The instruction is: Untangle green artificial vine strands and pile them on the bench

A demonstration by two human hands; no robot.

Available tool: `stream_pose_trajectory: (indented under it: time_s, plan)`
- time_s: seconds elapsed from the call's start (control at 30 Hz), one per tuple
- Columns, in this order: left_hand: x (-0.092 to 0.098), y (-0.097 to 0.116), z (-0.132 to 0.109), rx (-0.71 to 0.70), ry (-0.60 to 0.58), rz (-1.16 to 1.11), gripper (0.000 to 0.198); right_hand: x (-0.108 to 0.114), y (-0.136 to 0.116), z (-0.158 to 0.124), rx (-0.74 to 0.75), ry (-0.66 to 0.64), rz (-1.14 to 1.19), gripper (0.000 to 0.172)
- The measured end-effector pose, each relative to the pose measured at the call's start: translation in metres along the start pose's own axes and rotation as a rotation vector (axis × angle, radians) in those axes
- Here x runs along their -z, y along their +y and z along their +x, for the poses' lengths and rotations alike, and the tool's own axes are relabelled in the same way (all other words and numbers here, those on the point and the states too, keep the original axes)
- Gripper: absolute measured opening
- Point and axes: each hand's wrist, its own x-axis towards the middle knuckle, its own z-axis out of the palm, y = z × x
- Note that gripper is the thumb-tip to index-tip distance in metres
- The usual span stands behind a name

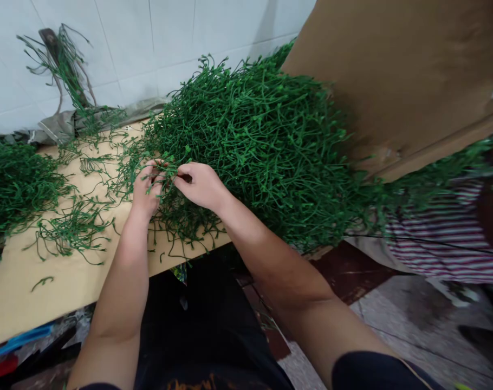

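My left hand (147,190) is closed round a few thin green stems (165,172) at the left edge of a large heap of green stems (266,141). Facing it, my right hand (201,185) pinches the tips of the same stems between thumb and forefinger. Smaller loose bunches (73,226) lie on the tan board (67,281) to the left of my hands.
Another green pile (19,187) sits at the far left. A bundle on an upright dark stick (53,46) leans by the tiled wall. A large brown cardboard sheet (401,81) rises at the right, above striped cloth (441,233). Blue-handled tool (25,338) lies below the board.
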Motion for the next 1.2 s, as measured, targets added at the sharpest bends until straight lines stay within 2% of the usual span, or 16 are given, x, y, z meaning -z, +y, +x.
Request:
stream_pose_trajectory:
  time_s: [0.1, 0.27, 0.4, 0.5, 0.57, 0.63, 0.7, 0.73, 0.77, 0.83, 0.9, 0.93, 1.0, 1.1, 1.2]
  plan:
    - [0.001, 0.003, 0.0, -0.054, -0.034, 0.132, 0.014, 0.004, 0.001, -0.002, 0.036, 0.011, -0.107, 0.023]
    - [0.003, 0.002, -0.002, -0.043, -0.046, 0.297, 0.014, 0.01, 0.003, -0.003, 0.037, 0.016, -0.217, 0.023]
    - [0.001, -0.005, -0.005, -0.064, -0.038, 0.512, 0.023, 0.004, 0.005, -0.003, 0.046, 0.027, -0.207, 0.022]
    - [0.001, -0.009, -0.005, -0.059, -0.005, 0.65, 0.026, -0.002, -0.003, -0.011, 0.026, 0.0, -0.145, 0.024]
    - [0.007, -0.012, -0.003, 0.009, 0.073, 0.75, 0.026, 0.001, -0.015, -0.021, 0.007, 0.002, -0.079, 0.025]
    - [0.019, -0.015, 0.003, 0.131, 0.225, 0.831, 0.024, 0.012, -0.03, -0.034, 0.056, 0.036, 0.0, 0.026]
    - [0.032, -0.02, 0.009, 0.186, 0.371, 0.786, 0.018, 0.026, -0.04, -0.042, 0.152, 0.091, 0.039, 0.028]
    - [0.038, -0.023, 0.012, 0.161, 0.397, 0.695, 0.015, 0.033, -0.042, -0.044, 0.176, 0.107, 0.023, 0.03]
    - [0.041, -0.025, 0.014, 0.109, 0.383, 0.576, 0.013, 0.038, -0.041, -0.044, 0.175, 0.111, -0.017, 0.03]
    - [0.042, -0.028, 0.016, 0.003, 0.275, 0.346, 0.013, 0.04, -0.033, -0.039, 0.099, 0.105, -0.153, 0.024]
    - [0.037, -0.028, 0.015, -0.054, 0.164, 0.2, 0.018, 0.036, -0.021, -0.032, 0.004, 0.134, -0.293, 0.018]
    - [0.034, -0.028, 0.014, -0.071, 0.132, 0.16, 0.021, 0.032, -0.016, -0.029, -0.024, 0.163, -0.337, 0.021]
    - [0.027, -0.024, 0.012, -0.096, 0.111, 0.13, 0.023, 0.024, -0.012, -0.023, -0.019, 0.189, -0.33, 0.03]
    - [0.022, -0.016, 0.008, -0.134, 0.043, 0.216, 0.017, 0.015, -0.018, -0.015, -0.009, 0.068, -0.144, 0.036]
    - [0.02, -0.01, 0.005, -0.162, -0.046, 0.355, 0.01, 0.008, -0.026, -0.005, -0.066, -0.013, -0.019, 0.032]
